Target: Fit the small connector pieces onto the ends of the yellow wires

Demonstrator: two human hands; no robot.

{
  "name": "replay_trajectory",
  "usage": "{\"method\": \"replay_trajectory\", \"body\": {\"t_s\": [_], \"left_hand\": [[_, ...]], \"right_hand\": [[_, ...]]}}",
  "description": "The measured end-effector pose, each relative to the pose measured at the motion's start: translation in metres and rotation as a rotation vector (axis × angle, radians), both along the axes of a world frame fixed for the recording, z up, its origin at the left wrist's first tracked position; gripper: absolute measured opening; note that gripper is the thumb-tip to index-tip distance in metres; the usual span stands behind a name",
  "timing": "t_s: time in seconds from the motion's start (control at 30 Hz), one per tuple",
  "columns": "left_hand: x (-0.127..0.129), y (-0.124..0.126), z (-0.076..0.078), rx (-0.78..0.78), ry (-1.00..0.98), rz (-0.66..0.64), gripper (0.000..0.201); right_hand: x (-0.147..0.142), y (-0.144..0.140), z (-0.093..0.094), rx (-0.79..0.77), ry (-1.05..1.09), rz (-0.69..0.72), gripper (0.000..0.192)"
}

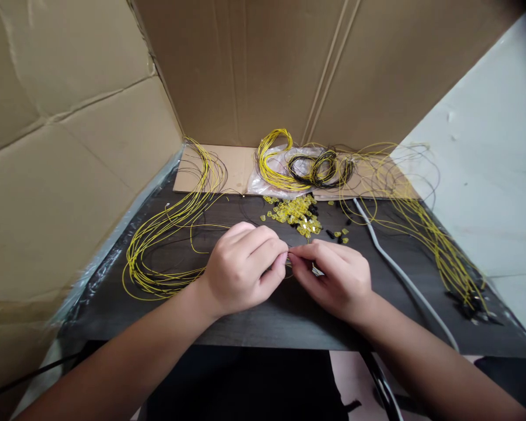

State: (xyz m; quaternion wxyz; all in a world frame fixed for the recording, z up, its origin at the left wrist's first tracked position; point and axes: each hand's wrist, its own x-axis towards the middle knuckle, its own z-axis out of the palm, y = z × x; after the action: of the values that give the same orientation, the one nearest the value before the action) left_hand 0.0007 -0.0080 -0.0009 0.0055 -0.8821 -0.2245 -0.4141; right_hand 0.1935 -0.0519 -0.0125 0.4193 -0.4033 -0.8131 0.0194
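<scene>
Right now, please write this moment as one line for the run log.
left hand: pinching thin wire | right hand: pinching same spot, fingertips meet | yellow connectors: piled behind hands | yellow wires: looped left on table

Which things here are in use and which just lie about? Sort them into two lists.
In use:
- left hand and right hand, fingertips pinched together on something small, too fine to identify
- yellow wire loops beside the left hand
- pile of small yellow pieces

Lying about:
- grey cable
- wire bundle on plastic bag
- cardboard walls
</scene>
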Motion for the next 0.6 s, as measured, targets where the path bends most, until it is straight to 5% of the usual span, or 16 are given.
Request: {"method": "replay_trajectory", "body": {"t_s": [0.47, 0.6], "left_hand": [[-0.0003, -0.002, -0.0044, 0.116, -0.008, 0.011, 0.013], [-0.0042, -0.0019, -0.0016, 0.036, -0.03, -0.012, 0.016]], "right_hand": [[-0.0011, -0.0021, 0.0025, -0.007, -0.029, -0.034, 0.012], [-0.0008, -0.0017, 0.0038, -0.03, 0.002, -0.039, 0.01]]}}
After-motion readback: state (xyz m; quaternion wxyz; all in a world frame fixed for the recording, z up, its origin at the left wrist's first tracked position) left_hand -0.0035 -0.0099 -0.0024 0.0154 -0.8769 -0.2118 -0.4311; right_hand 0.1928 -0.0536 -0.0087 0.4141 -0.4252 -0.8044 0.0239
